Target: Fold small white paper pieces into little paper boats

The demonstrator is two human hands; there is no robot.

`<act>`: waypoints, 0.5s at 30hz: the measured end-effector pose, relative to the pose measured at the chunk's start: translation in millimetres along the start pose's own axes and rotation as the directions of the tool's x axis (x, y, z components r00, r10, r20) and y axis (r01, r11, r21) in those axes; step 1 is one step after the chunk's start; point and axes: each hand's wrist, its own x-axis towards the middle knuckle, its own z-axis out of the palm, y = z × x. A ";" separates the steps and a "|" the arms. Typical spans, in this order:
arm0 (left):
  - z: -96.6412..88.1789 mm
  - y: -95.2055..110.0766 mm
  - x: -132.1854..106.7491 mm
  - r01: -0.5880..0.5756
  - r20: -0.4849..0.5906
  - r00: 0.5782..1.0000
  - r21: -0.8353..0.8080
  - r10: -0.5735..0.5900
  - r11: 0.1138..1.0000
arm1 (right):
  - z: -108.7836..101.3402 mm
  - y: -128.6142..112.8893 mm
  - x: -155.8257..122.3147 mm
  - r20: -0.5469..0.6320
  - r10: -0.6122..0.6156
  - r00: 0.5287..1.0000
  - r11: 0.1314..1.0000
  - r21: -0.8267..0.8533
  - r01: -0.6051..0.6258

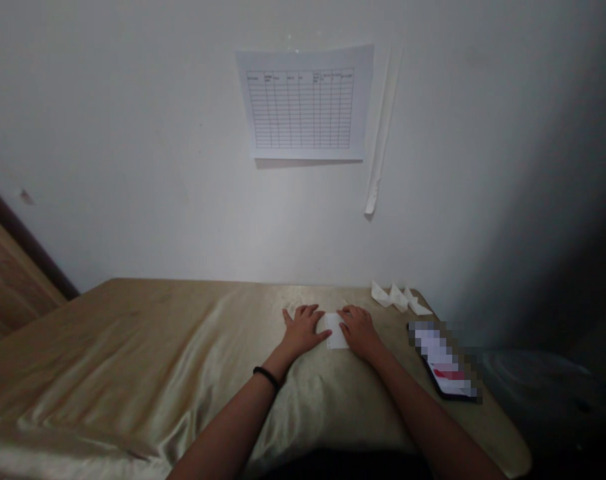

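Observation:
A small white sheet of paper (337, 333) lies flat on the cloth-covered table, between my two hands. My left hand (303, 328) rests at the paper's left edge, fingers spread, its thumb on the sheet. On the other side, my right hand (359, 329) covers the right edge of the paper, thumb and fingertips touching it. The right hand's fingers are partly bent but look apart. Three folded white paper boats (399, 298) stand in a row at the table's back right corner.
A phone (445, 363) with a blurred screen lies right of my right arm. Wrinkled satin cloth (147, 353) covers the table. A printed chart (303, 110) and a paper strip (383, 133) hang on the wall behind. Something dark and shiny (543, 387) is beyond the right edge.

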 end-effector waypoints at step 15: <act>-1.2 12.1 8.1 0.008 -0.204 0.975 -0.355 -0.086 0.935 | -6.4 -0.9 6.4 -0.168 0.017 0.986 0.994 0.108 0.002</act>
